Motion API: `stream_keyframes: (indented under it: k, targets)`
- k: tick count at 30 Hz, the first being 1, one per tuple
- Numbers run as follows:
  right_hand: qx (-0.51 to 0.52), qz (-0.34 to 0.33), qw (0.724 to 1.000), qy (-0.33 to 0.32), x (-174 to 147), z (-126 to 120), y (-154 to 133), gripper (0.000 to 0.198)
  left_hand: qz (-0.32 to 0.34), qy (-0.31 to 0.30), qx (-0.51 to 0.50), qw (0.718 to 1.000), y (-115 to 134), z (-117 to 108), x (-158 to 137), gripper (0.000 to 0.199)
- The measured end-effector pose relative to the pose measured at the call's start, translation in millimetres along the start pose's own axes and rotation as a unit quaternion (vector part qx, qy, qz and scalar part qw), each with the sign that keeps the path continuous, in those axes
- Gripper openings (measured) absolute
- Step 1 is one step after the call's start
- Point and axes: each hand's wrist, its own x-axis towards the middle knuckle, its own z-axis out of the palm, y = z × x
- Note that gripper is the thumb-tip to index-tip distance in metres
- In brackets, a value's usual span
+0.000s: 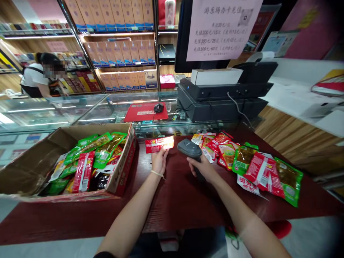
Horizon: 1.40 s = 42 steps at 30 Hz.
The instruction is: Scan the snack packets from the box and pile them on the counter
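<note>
"What's in hand on your feed?"
"I see one flat, shiny red packet with pale print (159, 144), just beyond the left hand (159, 163), whose thumb and fingers pinch its lower edge."
"And the right hand (205, 168)?"
"I read its fingers as curled round the handle of one dark grey plastic scanner (189, 147); its head is near the packet, apart from it."
"Other packets?"
"Too overlapped for me to total. Left of the left hand, one open brown cardboard box (123, 175) holds a mixed heap (103, 148). Right of the right hand, in a loose pile (256, 172), I count two green-edged packets among red ones."
"Beyond both hands?"
"One black mouse (158, 107) on one red mouse pad (146, 113); past the right hand, one black monitor (183, 36) bearing one pink paper sheet (220, 34)."
</note>
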Motion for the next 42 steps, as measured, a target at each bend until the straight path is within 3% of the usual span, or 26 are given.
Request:
stream_keyframes:
  k: [7, 15, 21, 25, 29, 34, 37, 40, 42]
  targets:
    - [-0.011, -0.029, 1.000, 0.005, -1, -1, -2, 0.041, 0.001, -0.008, -0.008, 1.000, 2, 0, -2, 0.027]
    - [0.030, -0.012, 0.999, 0.032, 2, -3, -6, 0.036, 0.024, -0.025, 0.029, 0.999, -3, -3, -1, 0.036]
    - [0.062, -0.028, 0.997, 0.040, 6, -13, -6, 0.035, 0.066, -0.007, 0.133, 0.989, -11, -7, 0, 0.037]
    - [0.066, -0.015, 0.997, 0.044, 6, -16, -6, 0.040, 0.092, -0.014, 0.215, 0.972, -1, 5, -7, 0.036]
    - [0.084, -0.027, 0.995, 0.037, 3, -14, -12, 0.032, 0.117, -0.057, 0.233, 0.964, 47, 39, -25, 0.034]
    - [0.084, -0.035, 0.996, -0.001, -2, -1, -34, 0.034, 0.188, -0.184, 0.290, 0.920, 151, 63, -61, 0.032]
    - [0.087, -0.044, 0.995, -0.004, -3, 13, -50, 0.029, 0.270, -0.147, 0.385, 0.870, 215, 46, -75, 0.031]
    - [0.083, -0.050, 0.995, -0.007, 0, 27, -57, 0.033, 0.296, -0.061, 0.496, 0.814, 266, 6, -76, 0.037]
    - [0.080, -0.052, 0.995, -0.010, 2, 34, -56, 0.034, 0.307, 0.028, 0.590, 0.746, 288, -25, -71, 0.043]
